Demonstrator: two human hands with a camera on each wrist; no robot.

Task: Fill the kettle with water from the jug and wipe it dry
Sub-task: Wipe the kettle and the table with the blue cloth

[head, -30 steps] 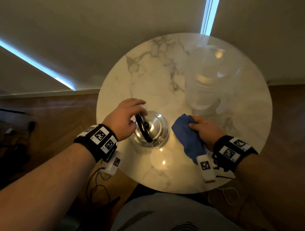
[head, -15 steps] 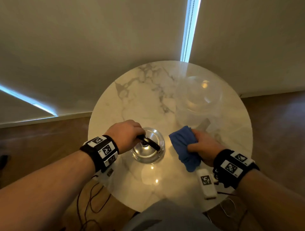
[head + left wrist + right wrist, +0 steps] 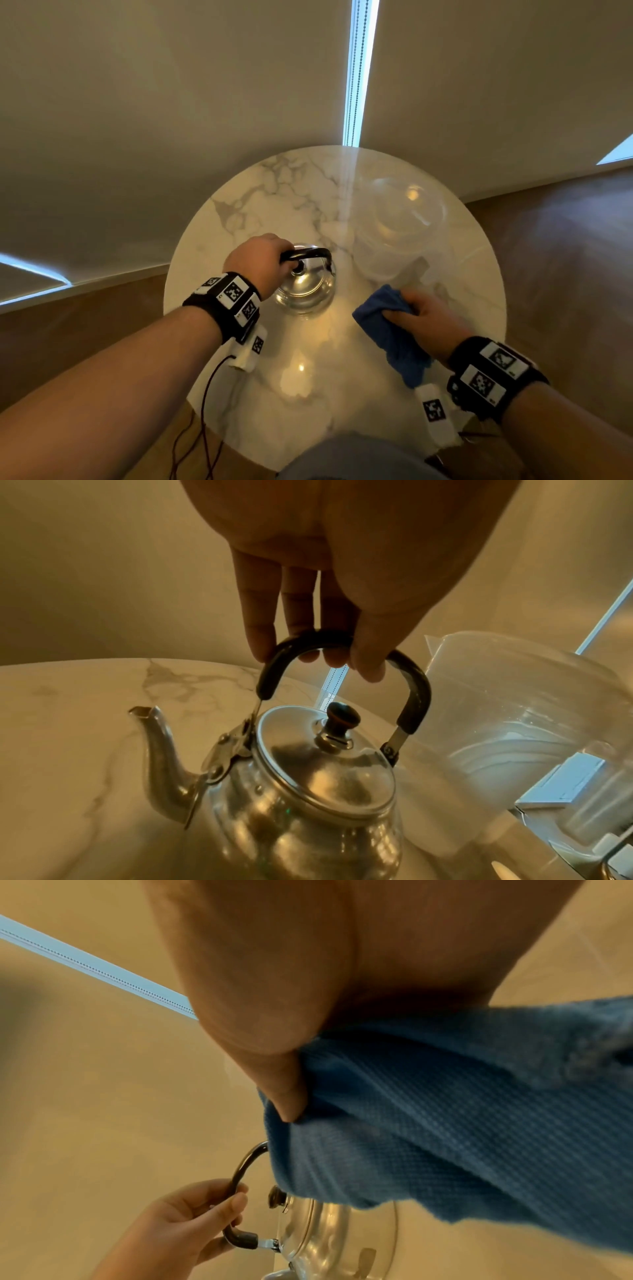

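Observation:
A shiny steel kettle (image 3: 306, 286) (image 3: 301, 791) with its lid on stands on the round marble table (image 3: 274, 192). My left hand (image 3: 263, 263) (image 3: 318, 642) grips the kettle's black arched handle (image 3: 411, 693) (image 3: 240, 1172) from above. To the right, my right hand (image 3: 424, 313) holds a bunched blue cloth (image 3: 387, 332) (image 3: 462, 1123) a short way from the kettle, not touching it. A clear plastic jug (image 3: 400, 226) (image 3: 514, 723) stands behind the cloth, at the kettle's right.
Closed blinds hang behind the table, with a bright gap and bead chain (image 3: 356, 72) between them. Wooden floor (image 3: 565, 257) surrounds the table. A dark cable (image 3: 202, 411) trails from my left wrist over the table's near edge.
My head has tilted up, so the table sits lower in view. My left hand has turned the kettle's handle round. The right hand with the cloth has drawn slightly away from the kettle.

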